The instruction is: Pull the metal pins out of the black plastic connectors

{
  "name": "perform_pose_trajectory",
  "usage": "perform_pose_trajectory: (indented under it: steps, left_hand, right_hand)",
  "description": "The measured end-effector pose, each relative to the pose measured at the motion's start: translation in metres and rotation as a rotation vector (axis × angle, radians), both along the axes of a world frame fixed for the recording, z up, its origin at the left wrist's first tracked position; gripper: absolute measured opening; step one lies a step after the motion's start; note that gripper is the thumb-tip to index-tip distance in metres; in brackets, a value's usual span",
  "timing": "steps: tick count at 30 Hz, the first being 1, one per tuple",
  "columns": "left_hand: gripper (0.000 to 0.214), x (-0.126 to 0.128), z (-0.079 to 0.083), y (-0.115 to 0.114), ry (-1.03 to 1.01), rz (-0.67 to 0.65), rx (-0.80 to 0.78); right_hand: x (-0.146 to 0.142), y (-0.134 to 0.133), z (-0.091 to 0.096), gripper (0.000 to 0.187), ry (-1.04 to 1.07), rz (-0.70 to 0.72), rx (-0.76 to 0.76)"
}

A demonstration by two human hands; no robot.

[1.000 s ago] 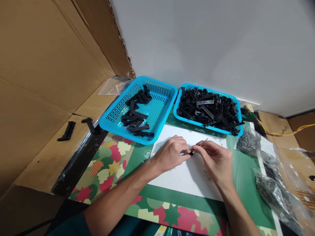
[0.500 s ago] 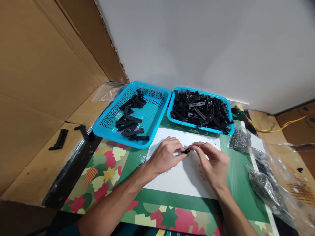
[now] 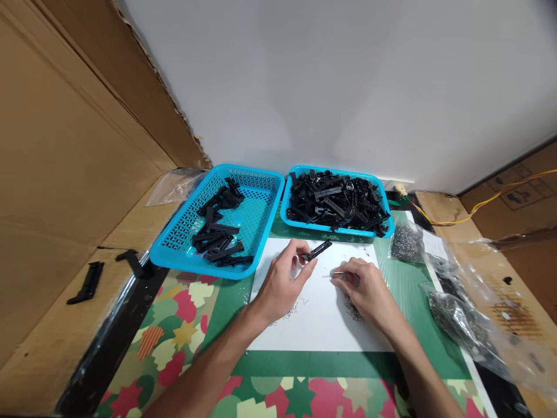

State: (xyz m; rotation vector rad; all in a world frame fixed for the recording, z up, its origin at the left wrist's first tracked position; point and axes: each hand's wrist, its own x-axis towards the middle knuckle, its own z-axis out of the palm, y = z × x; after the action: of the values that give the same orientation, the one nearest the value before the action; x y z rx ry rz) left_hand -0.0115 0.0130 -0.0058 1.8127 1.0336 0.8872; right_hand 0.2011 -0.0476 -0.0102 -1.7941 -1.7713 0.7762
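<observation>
Pinched between the thumb and fingers of my left hand [image 3: 282, 284] is a slim black plastic part [image 3: 319, 249], its free end angled up to the right. My right hand [image 3: 363, 287] is closed on a thin metal rod [image 3: 327, 276] whose tip points left; its exact kind is too small to tell. A gap separates the rod from the black part. Both hands are over a white sheet of paper [image 3: 322, 334]. Small wire pieces lie on the paper in one pile [image 3: 289, 310] beside my left hand and another pile [image 3: 353, 312] partly under my right hand.
A blue basket [image 3: 256, 270] at the back left holds several black parts; a fuller blue basket [image 3: 282, 212] stands right of it. Bags of small metal pieces [image 3: 407, 242] lie at the right. Two loose black parts [image 3: 89, 281] rest on cardboard at the left. A wall rises behind.
My hands have moved apart; the black part, earlier between both hands, is now tilted up in my left hand alone. The rod in my right hand now points left. The camera view has shifted.
</observation>
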Motion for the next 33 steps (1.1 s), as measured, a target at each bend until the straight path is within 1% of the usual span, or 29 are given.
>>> perform_pose_trajectory:
  steps: [4, 7, 10, 14, 17, 19, 22, 24, 27, 30, 33]
  left_hand:
    - [0.008, 0.002, 0.006, 0.0, -0.034, -0.046, -0.035]
    - [0.015, 0.002, 0.009, -0.001, -0.04, -0.107, -0.086]
    - [0.022, 0.002, 0.011, -0.002, -0.037, -0.157, -0.156]
    - [0.021, 0.004, 0.011, -0.005, -0.083, -0.211, -0.232]
    - [0.031, 0.004, 0.012, -0.006, -0.129, -0.236, -0.283]
    - [0.038, 0.004, 0.012, -0.005, -0.153, -0.251, -0.317]
    - [0.04, 0.003, 0.013, -0.004, -0.186, -0.3, -0.347]
    - [0.039, 0.003, 0.014, -0.004, -0.191, -0.317, -0.35]
    - [0.037, 0.003, 0.014, -0.004, -0.171, -0.284, -0.332]
    - [0.036, 0.003, 0.013, -0.006, -0.171, -0.257, -0.297]
    - [0.035, 0.004, 0.012, -0.007, -0.167, -0.239, -0.266]
  right_hand:
    - [-0.002, 0.0, 0.005, 0.011, 0.007, 0.03, -0.001]
    - [-0.002, -0.002, 0.014, 0.013, 0.137, 0.045, 0.011]
    - [-0.004, -0.005, 0.024, 0.014, 0.224, 0.06, 0.069]
    - [-0.007, -0.005, 0.03, 0.009, 0.136, 0.117, 0.217]
    - [-0.007, -0.001, 0.031, 0.01, 0.08, 0.209, 0.302]
    - [-0.007, 0.001, 0.032, 0.012, 0.073, 0.264, 0.328]
    - [-0.007, 0.004, 0.033, 0.014, 0.085, 0.301, 0.345]
    - [-0.007, 0.004, 0.033, 0.013, 0.093, 0.293, 0.357]
    - [-0.007, 0.003, 0.032, 0.009, 0.133, 0.231, 0.347]
    - [-0.009, 0.002, 0.033, 0.009, 0.219, 0.143, 0.285]
    - [-0.012, 0.002, 0.032, 0.013, 0.339, 0.087, 0.208]
